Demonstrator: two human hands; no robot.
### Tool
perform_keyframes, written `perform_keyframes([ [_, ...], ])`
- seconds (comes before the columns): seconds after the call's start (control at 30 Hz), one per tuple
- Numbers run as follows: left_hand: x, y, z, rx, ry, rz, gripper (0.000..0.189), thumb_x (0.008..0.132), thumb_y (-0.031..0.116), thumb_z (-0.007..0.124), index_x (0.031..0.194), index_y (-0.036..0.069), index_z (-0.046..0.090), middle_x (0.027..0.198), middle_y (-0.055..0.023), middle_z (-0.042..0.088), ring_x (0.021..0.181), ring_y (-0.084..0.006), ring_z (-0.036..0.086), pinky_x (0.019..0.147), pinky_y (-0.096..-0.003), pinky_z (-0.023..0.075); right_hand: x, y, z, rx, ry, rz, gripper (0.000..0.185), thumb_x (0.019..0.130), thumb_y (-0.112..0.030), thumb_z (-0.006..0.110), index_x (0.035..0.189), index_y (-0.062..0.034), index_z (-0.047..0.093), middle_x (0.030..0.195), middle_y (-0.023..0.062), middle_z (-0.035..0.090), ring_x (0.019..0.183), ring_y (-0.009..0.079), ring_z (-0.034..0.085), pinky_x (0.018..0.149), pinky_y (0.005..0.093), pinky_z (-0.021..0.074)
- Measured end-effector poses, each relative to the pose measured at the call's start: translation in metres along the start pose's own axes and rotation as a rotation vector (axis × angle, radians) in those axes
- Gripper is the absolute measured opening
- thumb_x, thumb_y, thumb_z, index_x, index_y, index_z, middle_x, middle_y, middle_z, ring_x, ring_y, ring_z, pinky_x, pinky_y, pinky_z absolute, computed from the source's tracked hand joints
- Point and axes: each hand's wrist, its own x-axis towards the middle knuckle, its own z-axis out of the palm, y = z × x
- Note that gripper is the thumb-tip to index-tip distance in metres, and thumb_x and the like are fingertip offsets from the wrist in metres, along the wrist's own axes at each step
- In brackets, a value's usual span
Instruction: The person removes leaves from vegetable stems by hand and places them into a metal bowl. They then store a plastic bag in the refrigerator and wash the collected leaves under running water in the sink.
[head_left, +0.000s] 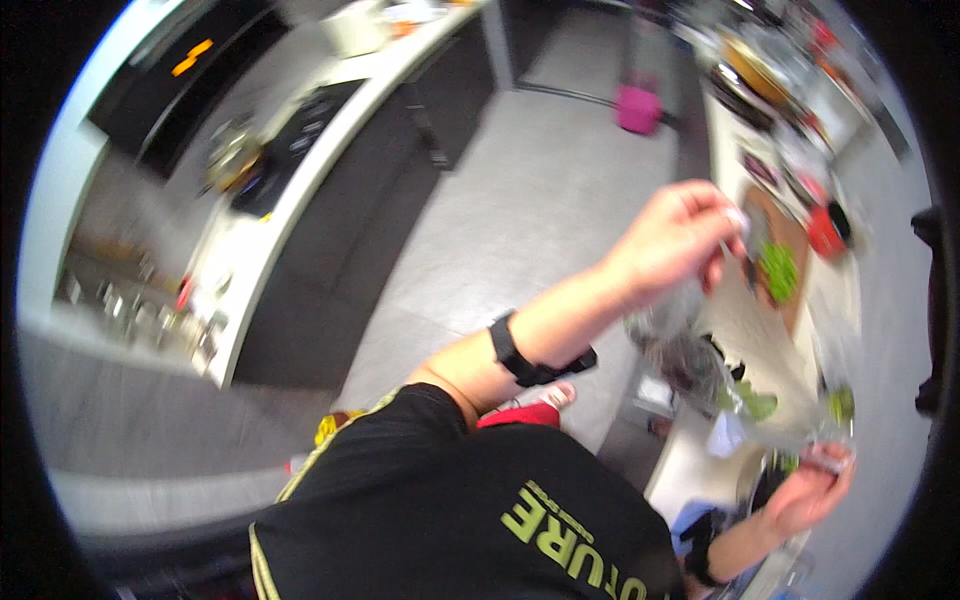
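My left hand is raised beside the counter with its fingertips pinched on a small whitish thing, too blurred to name. At the lower right, my right hand grips clear plastic, apparently the edge of a plastic bag. The crumpled bag lies between the hands, with green leaves by it. Beyond my left hand, chopped greens lie on a wooden cutting board, with a dark-handled knife partly hidden beside them.
A red container stands behind the board, and pans crowd the counter's far end. Across the grey floor, another counter bears a black cooktop and a glass-lidded pot. A pink bin stands on the floor.
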Motion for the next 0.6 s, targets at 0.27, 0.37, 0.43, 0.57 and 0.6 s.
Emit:
perform_keyframes([
  [0.27,-0.096,0.014,-0.062,0.034,0.295,0.045,0.018,0.094,0.017,0.052,0.101,0.001,0.053,0.094,-0.009,0.063,0.06,-0.0104,0.06,0.05,-0.0225,0.0481,-0.023,0.1,0.143,0.181,-0.366,0.675,0.024,0.091,-0.017,0.044,0.108,-0.0002,0.05,0.085,0.0169,0.063,0.062,0.0218,0.061,0.051,0.0321,0.0528],
  [0.37,-0.124,-0.001,-0.09,0.039,0.317,0.009,0.018,0.095,0.011,0.047,0.109,0.0,0.052,0.105,-0.0113,0.062,0.071,-0.0121,0.063,0.061,-0.0224,0.05,-0.035,0.144,0.196,0.227,-0.535,0.905,0.021,0.086,-0.002,0.05,0.106,0.0028,0.054,0.098,0.0193,0.063,0.065,0.0178,0.064,0.053,0.0283,0.054],
  [0.43,-0.134,-0.007,-0.114,0.113,0.346,0.05,0.026,0.093,0.001,0.042,0.118,-0.002,0.048,0.114,-0.0128,0.059,0.095,-0.0144,0.062,0.085,-0.0277,0.048,-0.039,0.171,0.229,0.233,-0.606,1.025,0.023,0.085,0.002,0.05,0.108,0.0028,0.054,0.105,0.0191,0.062,0.064,0.0156,0.063,0.053,0.0268,0.0539],
  [0.57,-0.142,-0.004,-0.178,0.122,0.332,0.184,0.06,0.073,-0.012,0.03,0.131,-0.003,0.041,0.132,-0.0138,0.047,0.126,-0.02,0.042,0.108,-0.0347,0.0292,-0.035,0.221,0.289,0.236,-0.669,1.099,0.021,0.088,-0.004,0.056,0.108,0.0016,0.054,0.1,0.0134,0.063,0.059,0.0107,0.061,0.05,0.0202,0.0502],
  [0.6,-0.142,0.0,-0.195,0.146,0.321,0.182,0.062,0.071,-0.012,0.03,0.131,-0.002,0.041,0.133,-0.0143,0.046,0.128,-0.0218,0.04,0.109,-0.0354,0.0279,-0.035,0.233,0.306,0.24,-0.668,1.103,0.021,0.088,-0.005,0.057,0.108,0.0012,0.054,0.096,0.0117,0.063,0.059,0.0105,0.06,0.05,0.0201,0.0501],
])
